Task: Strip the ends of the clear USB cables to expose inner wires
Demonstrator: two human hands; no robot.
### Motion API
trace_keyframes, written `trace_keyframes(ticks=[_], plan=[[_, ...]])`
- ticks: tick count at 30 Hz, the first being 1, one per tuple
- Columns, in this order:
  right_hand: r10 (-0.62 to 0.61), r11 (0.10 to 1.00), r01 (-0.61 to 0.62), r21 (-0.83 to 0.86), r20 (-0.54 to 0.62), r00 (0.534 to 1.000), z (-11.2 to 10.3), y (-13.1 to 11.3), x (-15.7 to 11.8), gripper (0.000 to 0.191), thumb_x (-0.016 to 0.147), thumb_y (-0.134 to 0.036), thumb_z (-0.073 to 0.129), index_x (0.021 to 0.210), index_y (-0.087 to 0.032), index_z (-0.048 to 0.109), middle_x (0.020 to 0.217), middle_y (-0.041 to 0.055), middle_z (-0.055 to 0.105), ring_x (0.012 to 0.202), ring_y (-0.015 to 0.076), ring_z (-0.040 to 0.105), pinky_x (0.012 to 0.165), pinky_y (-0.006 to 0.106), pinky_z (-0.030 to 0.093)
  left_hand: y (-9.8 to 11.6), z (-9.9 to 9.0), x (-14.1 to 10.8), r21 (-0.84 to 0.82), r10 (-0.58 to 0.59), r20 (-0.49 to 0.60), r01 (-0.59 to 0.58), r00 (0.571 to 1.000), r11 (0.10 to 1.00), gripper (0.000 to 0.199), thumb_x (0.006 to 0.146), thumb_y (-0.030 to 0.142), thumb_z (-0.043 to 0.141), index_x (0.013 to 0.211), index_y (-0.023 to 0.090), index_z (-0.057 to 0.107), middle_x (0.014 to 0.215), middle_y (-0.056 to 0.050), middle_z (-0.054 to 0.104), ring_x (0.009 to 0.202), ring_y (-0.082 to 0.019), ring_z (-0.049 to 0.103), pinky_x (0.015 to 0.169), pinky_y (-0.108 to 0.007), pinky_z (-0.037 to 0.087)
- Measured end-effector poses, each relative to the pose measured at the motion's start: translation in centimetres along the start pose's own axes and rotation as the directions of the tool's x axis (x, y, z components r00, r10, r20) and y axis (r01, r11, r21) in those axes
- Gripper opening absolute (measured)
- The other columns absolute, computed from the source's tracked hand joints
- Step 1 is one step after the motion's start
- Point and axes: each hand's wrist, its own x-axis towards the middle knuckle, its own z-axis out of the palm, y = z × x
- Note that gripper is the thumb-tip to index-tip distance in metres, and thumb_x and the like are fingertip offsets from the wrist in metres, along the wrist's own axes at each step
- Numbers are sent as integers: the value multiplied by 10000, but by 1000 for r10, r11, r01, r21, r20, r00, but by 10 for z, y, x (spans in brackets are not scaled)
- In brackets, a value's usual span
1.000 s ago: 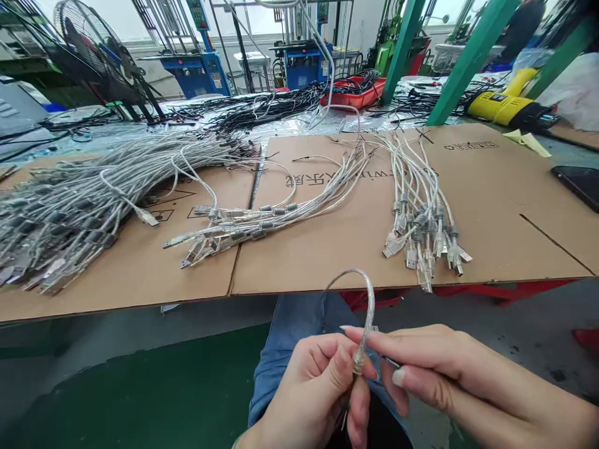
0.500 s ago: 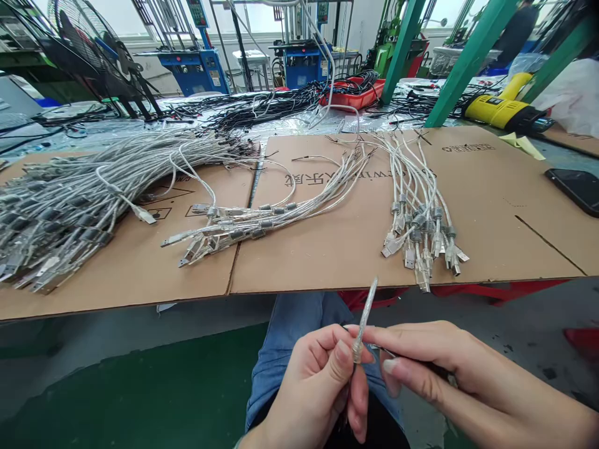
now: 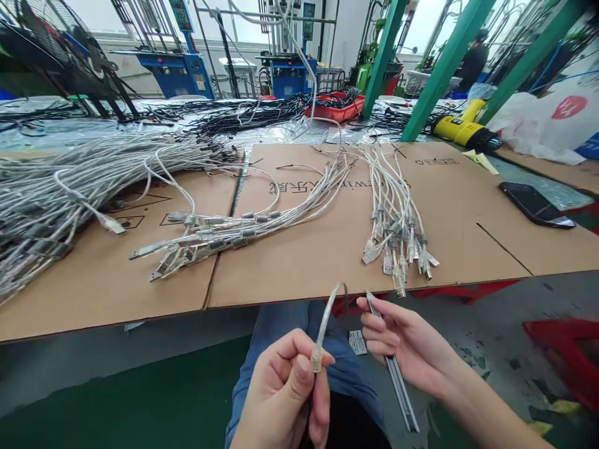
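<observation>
My left hand (image 3: 281, 386) pinches a short length of clear-jacketed cable (image 3: 324, 324) between thumb and forefinger, above my lap. The cable's free end points up and bends over to the right, with a thin, darker tip hanging down. To the right, my right hand (image 3: 412, 343) is closed around metal tweezers (image 3: 401, 390), whose points stick up past the fingertips, apart from the cable. On the cardboard (image 3: 290, 274) ahead lie a small bundle of USB cables (image 3: 234, 234) and another group of USB cables (image 3: 397, 231) at the right. The lower part of the held cable is hidden.
A large heap of clear cables (image 3: 93, 181) covers the left of the cardboard. A phone (image 3: 533, 202) and a yellow heat gun (image 3: 463, 131) lie at the right. Behind are a red tray (image 3: 337, 109), black cables (image 3: 253, 115), a fan (image 3: 56, 56) and green posts (image 3: 440, 72).
My right hand has drawn away from the cable to the right, and the tweezers now show clearly. The cable's end, upright before, now bends over. The view has shifted slightly right.
</observation>
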Motion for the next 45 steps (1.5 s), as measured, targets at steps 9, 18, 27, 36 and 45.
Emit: trace_keyframes(ticks=[9,18,27,36,45], plan=[[-22,977,31,-209,48,999,0,10,-31,341,878,-451,550,910,-142,689,559,-24,550,402,36,265,439,194,226,3,5,5,139,-52,-163,75,985,988,283,672,384,722,675,130,596,404,43,527,324,-1,388,337,-84,341],[-238,254,526,-811,475,847,50,-21,-54,296,889,-167,451,991,-232,721,747,36,700,677,172,645,692,235,495,3,13,4,313,-4,-240,81,971,946,416,574,443,775,596,134,496,392,45,522,337,-12,414,360,-96,327],[-269,207,522,-827,465,843,49,-18,-54,227,877,-235,516,976,-282,715,697,38,713,641,205,671,599,258,534,4,15,3,344,4,-259,89,966,935,399,569,434,779,583,130,521,413,51,498,378,-18,424,382,-103,357],[-342,205,488,-848,405,848,54,-16,-50,206,831,-419,583,843,-274,729,633,54,677,667,236,662,553,271,527,5,15,3,352,-2,-260,97,966,931,365,557,406,793,585,130,555,419,43,515,389,-29,435,396,-121,362],[-271,80,526,-847,489,829,47,-12,-51,271,904,-176,425,785,-201,667,654,32,669,575,155,641,560,211,496,7,13,1,391,-13,-235,107,972,914,359,591,411,771,577,127,551,423,39,509,390,-26,426,397,-117,343]])
